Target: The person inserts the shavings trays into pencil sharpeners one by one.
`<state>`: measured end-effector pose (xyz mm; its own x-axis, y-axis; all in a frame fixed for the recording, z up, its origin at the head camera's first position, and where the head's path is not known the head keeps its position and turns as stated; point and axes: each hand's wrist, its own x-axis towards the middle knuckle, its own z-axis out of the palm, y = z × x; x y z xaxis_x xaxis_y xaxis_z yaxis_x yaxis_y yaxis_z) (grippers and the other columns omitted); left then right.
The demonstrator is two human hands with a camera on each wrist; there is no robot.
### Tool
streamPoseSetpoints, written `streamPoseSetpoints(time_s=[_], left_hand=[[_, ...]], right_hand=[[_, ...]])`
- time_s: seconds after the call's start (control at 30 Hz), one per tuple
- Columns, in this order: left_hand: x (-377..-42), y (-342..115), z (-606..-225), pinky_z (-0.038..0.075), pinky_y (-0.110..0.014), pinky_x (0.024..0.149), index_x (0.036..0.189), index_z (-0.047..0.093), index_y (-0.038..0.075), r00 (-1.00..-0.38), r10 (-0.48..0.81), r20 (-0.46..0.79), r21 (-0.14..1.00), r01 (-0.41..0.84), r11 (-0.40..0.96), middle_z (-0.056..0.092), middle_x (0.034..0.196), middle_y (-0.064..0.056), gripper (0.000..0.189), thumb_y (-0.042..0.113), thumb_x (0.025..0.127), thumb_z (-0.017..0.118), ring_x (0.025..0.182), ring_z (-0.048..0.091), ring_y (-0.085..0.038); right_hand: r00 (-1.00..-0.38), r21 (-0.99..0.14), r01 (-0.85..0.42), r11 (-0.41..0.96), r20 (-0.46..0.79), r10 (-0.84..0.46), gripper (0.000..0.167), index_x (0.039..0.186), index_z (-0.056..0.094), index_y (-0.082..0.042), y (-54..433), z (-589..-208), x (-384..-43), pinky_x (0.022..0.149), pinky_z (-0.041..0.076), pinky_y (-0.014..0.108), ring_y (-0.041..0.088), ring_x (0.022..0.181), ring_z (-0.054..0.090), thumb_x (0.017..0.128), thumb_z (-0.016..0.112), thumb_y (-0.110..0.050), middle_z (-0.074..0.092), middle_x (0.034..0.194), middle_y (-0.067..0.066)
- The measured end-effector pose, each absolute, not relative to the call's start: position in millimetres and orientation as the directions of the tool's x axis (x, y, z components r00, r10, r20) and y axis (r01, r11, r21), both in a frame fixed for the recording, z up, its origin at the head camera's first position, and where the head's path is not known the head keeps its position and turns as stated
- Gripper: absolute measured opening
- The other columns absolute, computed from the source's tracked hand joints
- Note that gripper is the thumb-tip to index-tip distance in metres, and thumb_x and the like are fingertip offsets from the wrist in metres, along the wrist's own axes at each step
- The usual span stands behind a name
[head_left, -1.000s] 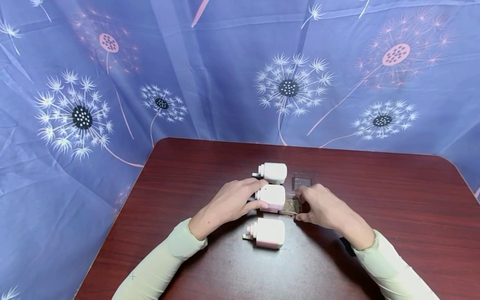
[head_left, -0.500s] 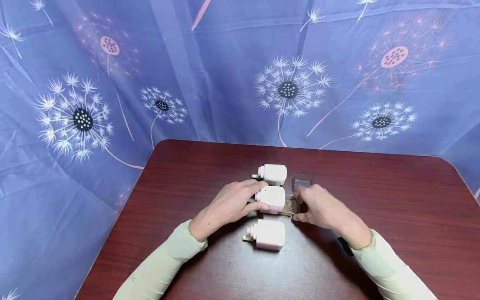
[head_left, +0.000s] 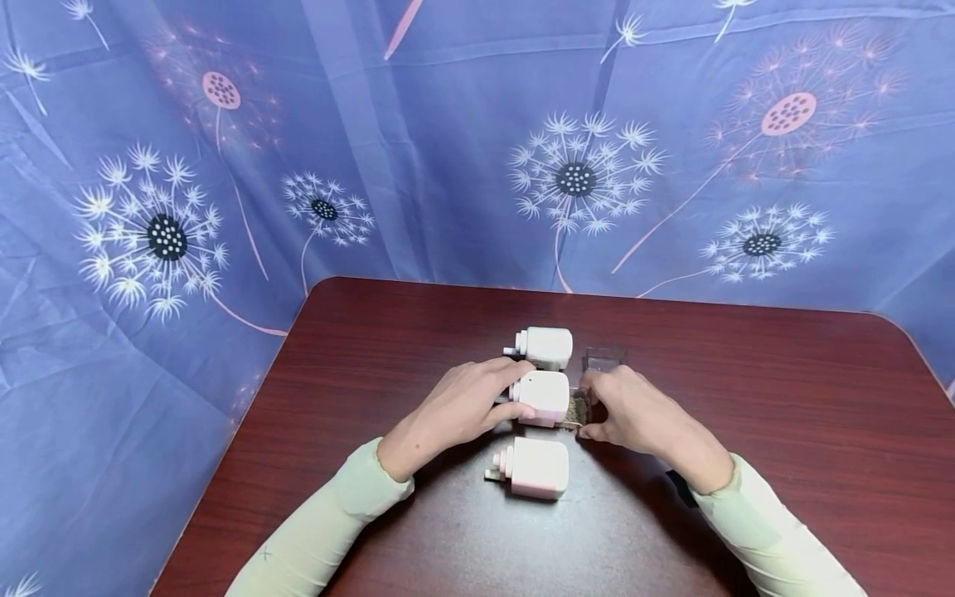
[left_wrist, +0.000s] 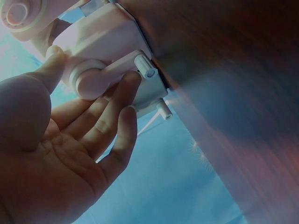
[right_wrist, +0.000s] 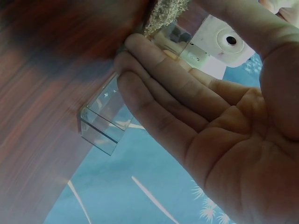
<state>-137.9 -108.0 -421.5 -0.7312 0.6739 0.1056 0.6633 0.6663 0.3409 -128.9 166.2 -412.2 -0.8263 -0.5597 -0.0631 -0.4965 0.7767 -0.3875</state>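
Observation:
In the head view, my left hand (head_left: 466, 406) grips the middle crank pencil sharpener (head_left: 545, 395), white with a pink lower side, between thumb and fingers. Its crank (left_wrist: 117, 70) shows beside my fingers in the left wrist view. At the sharpener's right side, my right hand (head_left: 645, 416) holds a clear drawer (head_left: 575, 409) by thumb and fingers; brownish shavings (right_wrist: 166, 16) fill it. Part of that drawer is hidden by the fingers. Another clear drawer (right_wrist: 103, 120) lies just beyond my right hand.
One sharpener (head_left: 547, 347) lies behind the middle one, and a pink-sided sharpener (head_left: 539, 467) in front of it. All stand on a dark red wooden table (head_left: 783, 398). A blue dandelion-print cloth (head_left: 448, 166) hangs behind and to the left.
My right hand has moved slightly left with the drawer of shavings, so less of the drawer shows beside the middle sharpener. My left hand keeps its hold.

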Motion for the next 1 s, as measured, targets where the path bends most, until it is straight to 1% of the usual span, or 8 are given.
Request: streamPoseSetpoints(time_s=[0.17,0.37,0.63,0.87,1.0], left_hand=[[-137,-108,-421,0.059,-0.041,0.091,0.152,0.056,0.015,-0.733,0.673,0.101,0.349,0.66,0.666,0.067,0.139,-0.002,0.065,0.053,0.101,0.065,0.115,0.071,-0.021],[-138,-109,-421,0.059,-0.041,0.092,0.153,0.056,0.016,-0.735,0.671,0.098,0.342,0.658,0.67,0.067,0.14,-0.003,0.065,0.054,0.101,0.064,0.117,0.07,-0.021],[-138,-108,-421,0.059,-0.041,0.091,0.152,0.056,0.016,-0.73,0.676,0.103,0.334,0.665,0.668,0.067,0.139,-0.002,0.064,0.054,0.101,0.064,0.115,0.07,-0.02],[-138,-109,-420,0.059,-0.04,0.092,0.152,0.056,0.016,-0.731,0.675,0.101,0.339,0.663,0.667,0.067,0.139,-0.002,0.064,0.054,0.101,0.064,0.117,0.07,-0.02],[-138,-108,-421,0.059,-0.04,0.092,0.152,0.057,0.016,-0.732,0.674,0.103,0.338,0.663,0.668,0.068,0.139,-0.001,0.064,0.054,0.101,0.064,0.116,0.07,-0.019]], right_hand=[[-0.821,-0.373,-0.513,0.773,-0.049,-0.569,0.043,0.103,0.069,0.0,164,-413,-130,0.057,0.047,0.027,0.008,0.064,0.052,0.075,0.097,-0.017,0.061,0.075,-0.003],[-0.82,-0.358,-0.519,0.776,-0.046,-0.57,0.041,0.098,0.068,-0.001,160,-414,-132,0.057,0.047,0.029,0.009,0.065,0.053,0.074,0.098,-0.017,0.06,0.074,-0.004],[-0.824,-0.381,-0.508,0.773,-0.048,-0.565,0.038,0.097,0.068,-0.002,158,-413,-132,0.057,0.048,0.028,0.009,0.065,0.054,0.075,0.097,-0.015,0.062,0.076,-0.002],[-0.82,-0.365,-0.518,0.774,-0.045,-0.57,0.04,0.096,0.067,-0.001,156,-414,-133,0.057,0.048,0.028,0.01,0.066,0.055,0.074,0.097,-0.015,0.062,0.075,-0.001],[-0.822,-0.357,-0.514,0.78,-0.055,-0.567,0.04,0.093,0.066,-0.002,154,-414,-134,0.057,0.047,0.029,0.011,0.066,0.054,0.074,0.097,-0.015,0.061,0.074,0.0]])
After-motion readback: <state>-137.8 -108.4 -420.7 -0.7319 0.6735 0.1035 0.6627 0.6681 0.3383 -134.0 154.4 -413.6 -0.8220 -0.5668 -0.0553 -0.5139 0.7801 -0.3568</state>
